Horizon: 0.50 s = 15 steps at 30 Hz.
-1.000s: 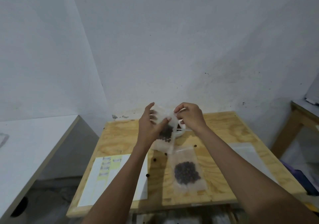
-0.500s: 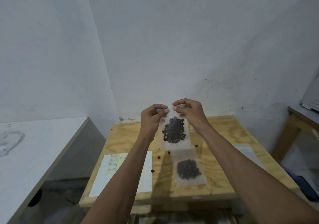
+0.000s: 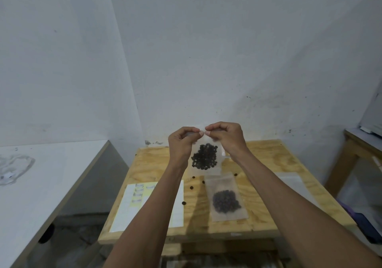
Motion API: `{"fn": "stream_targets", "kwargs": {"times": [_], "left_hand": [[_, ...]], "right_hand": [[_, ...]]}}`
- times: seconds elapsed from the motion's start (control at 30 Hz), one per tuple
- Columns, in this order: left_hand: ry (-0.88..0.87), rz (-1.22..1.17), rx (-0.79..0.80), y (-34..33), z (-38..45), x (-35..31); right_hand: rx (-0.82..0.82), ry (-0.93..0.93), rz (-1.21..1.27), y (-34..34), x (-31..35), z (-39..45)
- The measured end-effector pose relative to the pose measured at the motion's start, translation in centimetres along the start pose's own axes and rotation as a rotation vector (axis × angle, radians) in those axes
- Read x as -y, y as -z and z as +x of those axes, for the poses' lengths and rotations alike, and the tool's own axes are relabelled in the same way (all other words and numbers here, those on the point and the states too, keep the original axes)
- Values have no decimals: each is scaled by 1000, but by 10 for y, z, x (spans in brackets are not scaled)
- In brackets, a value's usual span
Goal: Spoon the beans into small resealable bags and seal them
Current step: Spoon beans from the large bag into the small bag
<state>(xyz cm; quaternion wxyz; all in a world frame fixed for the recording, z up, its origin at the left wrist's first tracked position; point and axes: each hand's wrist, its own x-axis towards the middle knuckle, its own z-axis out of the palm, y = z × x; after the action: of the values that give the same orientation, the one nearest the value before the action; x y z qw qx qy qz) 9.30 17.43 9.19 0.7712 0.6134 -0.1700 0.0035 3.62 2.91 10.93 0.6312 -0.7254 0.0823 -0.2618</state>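
A small clear bag of dark beans (image 3: 204,158) hangs upright in the air above the wooden table (image 3: 268,164). My left hand (image 3: 180,143) and my right hand (image 3: 226,138) both pinch its top edge, fingertips almost touching at the middle. A second bag holding beans (image 3: 226,200) lies flat on the table below, nearer to me. Several loose beans (image 3: 191,187) are scattered on the wood. The bowl and spoon are hidden behind the held bag and my hands.
A white sheet with labels (image 3: 144,203) lies at the table's left front. Clear plastic (image 3: 293,183) lies on the right side. A white table (image 3: 41,185) stands to the left, another wooden table (image 3: 359,150) at the right, white walls behind.
The bag went from tilted near the bowl to hanging upright and lifted. Both hands moved to its top edge and drew together at the middle.
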Motion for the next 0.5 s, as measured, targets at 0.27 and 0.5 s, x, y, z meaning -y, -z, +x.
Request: {"fn": "stream_targets", "kwargs": {"times": [0.27,0.5], "left_hand": [[65,-20,89,7,1,-4],[102,27,111,8,2,10]], "right_hand": [[40,-23,33,15,-6,4],[168,-59,84,27,-15,3]]}}
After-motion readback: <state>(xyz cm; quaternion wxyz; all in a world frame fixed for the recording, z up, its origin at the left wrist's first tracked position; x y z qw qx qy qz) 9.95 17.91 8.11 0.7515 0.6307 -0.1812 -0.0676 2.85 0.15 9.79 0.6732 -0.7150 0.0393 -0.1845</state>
